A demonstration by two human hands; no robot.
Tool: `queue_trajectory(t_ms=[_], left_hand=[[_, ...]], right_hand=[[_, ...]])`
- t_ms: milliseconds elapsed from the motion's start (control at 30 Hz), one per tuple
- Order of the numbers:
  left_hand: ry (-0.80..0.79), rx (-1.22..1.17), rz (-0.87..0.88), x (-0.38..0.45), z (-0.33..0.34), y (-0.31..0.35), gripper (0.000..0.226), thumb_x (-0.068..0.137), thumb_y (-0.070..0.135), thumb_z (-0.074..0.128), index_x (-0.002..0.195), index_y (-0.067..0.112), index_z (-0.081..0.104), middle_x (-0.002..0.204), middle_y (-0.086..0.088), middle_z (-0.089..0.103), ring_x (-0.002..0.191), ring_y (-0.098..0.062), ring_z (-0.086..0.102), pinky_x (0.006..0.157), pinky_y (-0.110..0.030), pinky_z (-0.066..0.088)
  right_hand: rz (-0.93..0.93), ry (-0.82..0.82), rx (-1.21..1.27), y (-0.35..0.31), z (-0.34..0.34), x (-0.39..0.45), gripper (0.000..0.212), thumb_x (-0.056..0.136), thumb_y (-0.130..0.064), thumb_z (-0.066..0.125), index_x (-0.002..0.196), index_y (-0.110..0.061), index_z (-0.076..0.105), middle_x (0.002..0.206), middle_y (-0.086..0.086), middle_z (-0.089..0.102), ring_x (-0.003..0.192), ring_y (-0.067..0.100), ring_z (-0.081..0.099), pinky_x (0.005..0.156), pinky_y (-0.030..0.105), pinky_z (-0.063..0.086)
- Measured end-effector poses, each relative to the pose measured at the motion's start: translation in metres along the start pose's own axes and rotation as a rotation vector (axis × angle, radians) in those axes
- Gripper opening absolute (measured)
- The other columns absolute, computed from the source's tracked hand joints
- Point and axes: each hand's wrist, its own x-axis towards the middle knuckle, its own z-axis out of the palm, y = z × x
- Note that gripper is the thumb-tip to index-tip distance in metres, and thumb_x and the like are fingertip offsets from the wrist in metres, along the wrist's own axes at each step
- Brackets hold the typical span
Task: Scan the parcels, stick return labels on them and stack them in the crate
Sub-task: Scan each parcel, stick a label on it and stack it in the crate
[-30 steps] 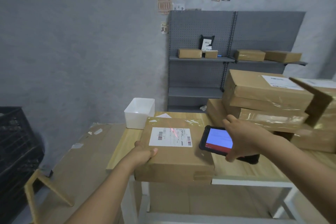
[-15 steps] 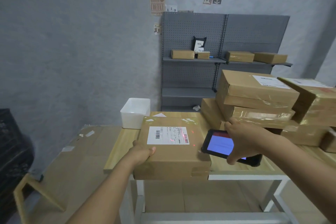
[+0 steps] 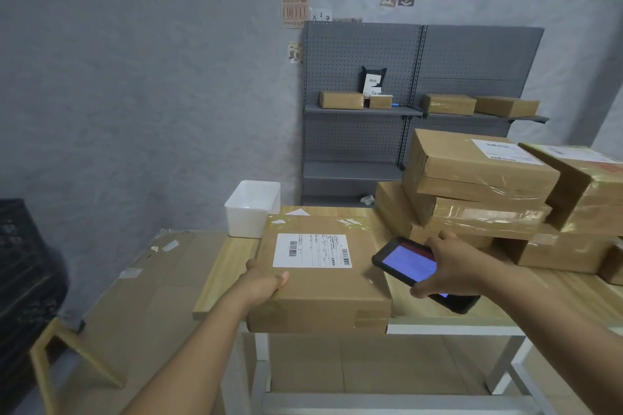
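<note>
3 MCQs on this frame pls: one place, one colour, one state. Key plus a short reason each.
1. Where does the white bin stand?
A. at the table's far left corner, behind the parcel
B. on the grey shelf
C. on the floor under the table

2. What colour is most of the scanner's lit screen?
A. green
B. blue
C. white

3. What is the left hand doing?
A. hanging idle
B. peeling a label
C. holding the parcel's near left edge

Key:
1 A: the white bin sits on the table just behind the parcel.
2 B: the scanner, held in the right hand, shows a mostly blue screen with a red strip along the top.
3 C: the left hand grips the parcel's edge, thumb on its top face.
</note>
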Motion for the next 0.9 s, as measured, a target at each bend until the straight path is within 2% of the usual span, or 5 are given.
queue_trajectory(t_ms=[200, 367, 567, 800, 900], left_hand=[[-0.003, -0.016, 0.01, 0.0, -0.001, 0.0, 0.082, 0.089, 0.047, 0.059, 0.148, 0.014, 0.011, 0.135, -0.002, 0.047, 0.118, -0.024, 0.048, 0.085, -0.031, 0.036], [0.003, -0.034, 0.015, 0.001, -0.001, 0.0, 0.083, 0.088, 0.045, 0.062, 0.146, 0.012, 0.013, 0.14, -0.004, 0.047, 0.123, -0.025, 0.049, 0.096, -0.033, 0.041], [-0.023, 0.008, -0.045, 0.001, -0.005, -0.002, 0.091, 0.082, 0.054, 0.064, 0.146, 0.018, 0.011, 0.14, -0.001, 0.047, 0.113, -0.023, 0.051, 0.086, -0.036, 0.045], [-0.044, -0.016, -0.075, 0.004, -0.014, -0.001, 0.099, 0.075, 0.056, 0.07, 0.147, 0.021, 0.011, 0.131, 0.003, 0.049, 0.096, -0.017, 0.054, 0.064, -0.029, 0.045], [-0.06, 0.031, -0.058, 0.01, -0.02, 0.002, 0.1, 0.076, 0.057, 0.068, 0.148, 0.017, 0.011, 0.137, 0.0, 0.048, 0.111, -0.021, 0.055, 0.084, -0.032, 0.05]], right_hand=[[0.256, 0.072, 0.231, 0.021, 0.06, 0.011, 0.061, 0.064, -0.055, 0.075, 0.103, -0.014, 0.052, 0.098, 0.003, 0.045, 0.073, 0.008, 0.045, 0.052, 0.02, 0.034], [0.333, 0.062, 0.324, 0.015, 0.102, 0.019, 0.062, 0.062, -0.051, 0.078, 0.103, -0.011, 0.055, 0.086, 0.001, 0.043, 0.096, 0.021, 0.046, 0.069, 0.03, 0.041], [0.384, 0.039, 0.292, 0.008, 0.121, 0.035, 0.074, 0.053, -0.061, 0.074, 0.104, -0.011, 0.057, 0.105, 0.008, 0.045, 0.1, 0.026, 0.05, 0.085, 0.035, 0.048], [0.382, 0.034, 0.207, 0.0, 0.12, 0.045, 0.073, 0.067, -0.06, 0.068, 0.119, -0.012, 0.052, 0.114, 0.011, 0.049, 0.11, 0.029, 0.048, 0.092, 0.033, 0.043], [0.344, 0.052, 0.252, -0.005, 0.107, 0.055, 0.063, 0.083, -0.055, 0.058, 0.126, -0.009, 0.049, 0.123, 0.015, 0.051, 0.118, 0.031, 0.045, 0.098, 0.035, 0.037]])
